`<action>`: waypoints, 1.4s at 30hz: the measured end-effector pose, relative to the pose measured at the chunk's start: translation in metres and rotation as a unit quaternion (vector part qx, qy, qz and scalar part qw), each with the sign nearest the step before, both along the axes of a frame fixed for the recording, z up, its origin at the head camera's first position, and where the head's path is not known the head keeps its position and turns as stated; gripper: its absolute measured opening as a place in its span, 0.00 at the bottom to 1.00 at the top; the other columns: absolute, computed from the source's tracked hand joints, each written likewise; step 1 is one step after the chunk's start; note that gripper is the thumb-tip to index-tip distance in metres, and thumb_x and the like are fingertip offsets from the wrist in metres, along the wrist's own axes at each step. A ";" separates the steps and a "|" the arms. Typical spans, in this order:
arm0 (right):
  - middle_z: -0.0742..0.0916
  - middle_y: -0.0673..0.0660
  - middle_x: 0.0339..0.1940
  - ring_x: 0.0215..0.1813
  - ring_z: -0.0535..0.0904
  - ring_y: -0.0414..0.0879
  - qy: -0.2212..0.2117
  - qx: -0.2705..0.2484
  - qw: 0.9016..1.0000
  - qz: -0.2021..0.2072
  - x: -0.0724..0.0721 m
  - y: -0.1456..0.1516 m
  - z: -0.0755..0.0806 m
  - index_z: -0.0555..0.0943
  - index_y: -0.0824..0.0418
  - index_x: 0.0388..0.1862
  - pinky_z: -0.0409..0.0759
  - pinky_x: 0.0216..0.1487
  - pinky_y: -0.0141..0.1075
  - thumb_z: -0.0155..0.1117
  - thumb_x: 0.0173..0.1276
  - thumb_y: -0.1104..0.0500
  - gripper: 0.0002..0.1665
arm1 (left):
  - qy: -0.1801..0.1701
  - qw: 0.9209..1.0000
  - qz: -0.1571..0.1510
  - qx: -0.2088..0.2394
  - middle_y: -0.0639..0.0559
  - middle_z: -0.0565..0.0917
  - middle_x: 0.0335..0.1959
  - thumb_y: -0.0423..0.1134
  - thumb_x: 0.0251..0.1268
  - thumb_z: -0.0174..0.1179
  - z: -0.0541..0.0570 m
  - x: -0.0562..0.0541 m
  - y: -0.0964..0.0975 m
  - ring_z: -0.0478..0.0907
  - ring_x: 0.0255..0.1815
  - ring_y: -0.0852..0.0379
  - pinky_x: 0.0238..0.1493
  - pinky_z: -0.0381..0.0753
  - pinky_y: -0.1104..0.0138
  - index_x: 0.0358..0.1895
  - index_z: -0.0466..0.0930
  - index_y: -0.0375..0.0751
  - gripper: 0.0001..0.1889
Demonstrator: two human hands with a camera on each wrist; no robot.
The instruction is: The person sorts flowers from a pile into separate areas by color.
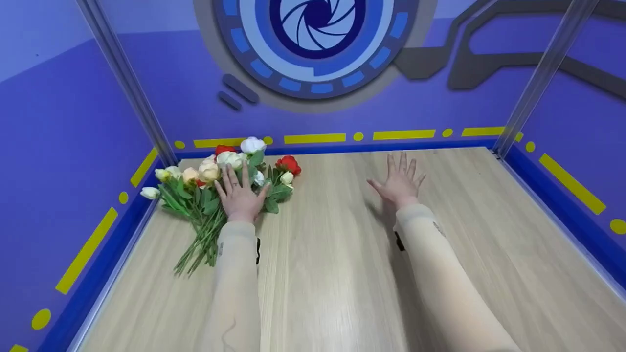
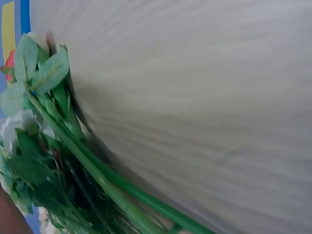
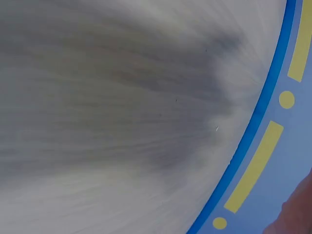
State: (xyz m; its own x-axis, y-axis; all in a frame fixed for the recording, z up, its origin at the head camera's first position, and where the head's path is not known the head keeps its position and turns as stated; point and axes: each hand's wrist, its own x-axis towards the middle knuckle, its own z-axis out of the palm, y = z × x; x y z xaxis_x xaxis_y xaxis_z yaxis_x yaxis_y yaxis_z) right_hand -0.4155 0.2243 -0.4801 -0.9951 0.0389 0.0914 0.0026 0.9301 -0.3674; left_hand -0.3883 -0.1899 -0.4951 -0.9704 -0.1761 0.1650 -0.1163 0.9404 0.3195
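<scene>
A bunch of artificial flowers (image 1: 209, 171) with red, white and peach blooms lies at the table's back left, its green stems (image 1: 200, 244) pointing toward the front. My left hand (image 1: 240, 198) is spread flat over the bunch, fingers straight, overlapping the blooms and leaves in the head view. In the left wrist view, green stems (image 2: 122, 195) and leaves (image 2: 51, 73) run close under the wrist. My right hand (image 1: 400, 183) hovers above the bare wood at the back right, fingers spread and straight, holding nothing. Its shadow (image 3: 195, 97) falls on the table in the right wrist view.
The wooden table (image 1: 323, 254) is bounded by a blue back wall (image 1: 318, 120) and by side walls on the left (image 1: 63, 161) and right (image 1: 587, 132), all with yellow markings. Metal posts (image 1: 129, 83) stand at the back corners.
</scene>
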 end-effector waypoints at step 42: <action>0.87 0.64 0.61 0.68 0.80 0.58 -0.014 -0.256 0.945 0.205 0.062 -0.186 -0.043 0.83 0.66 0.59 0.75 0.72 0.50 0.60 0.78 0.57 0.19 | -0.108 0.991 0.023 0.072 0.35 0.89 0.46 0.36 0.66 0.67 0.019 0.026 0.031 0.87 0.44 0.39 0.43 0.87 0.50 0.45 0.86 0.34 0.09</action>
State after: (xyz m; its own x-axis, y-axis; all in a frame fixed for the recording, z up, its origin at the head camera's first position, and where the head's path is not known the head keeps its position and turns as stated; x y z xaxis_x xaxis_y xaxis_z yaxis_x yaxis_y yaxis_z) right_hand -0.3537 0.0380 -0.5235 -0.9381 -0.3178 0.1379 -0.3023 0.5564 -0.7740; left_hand -0.3628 -0.1591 -0.4763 -0.9707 -0.2280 -0.0761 -0.2388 0.8790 0.4127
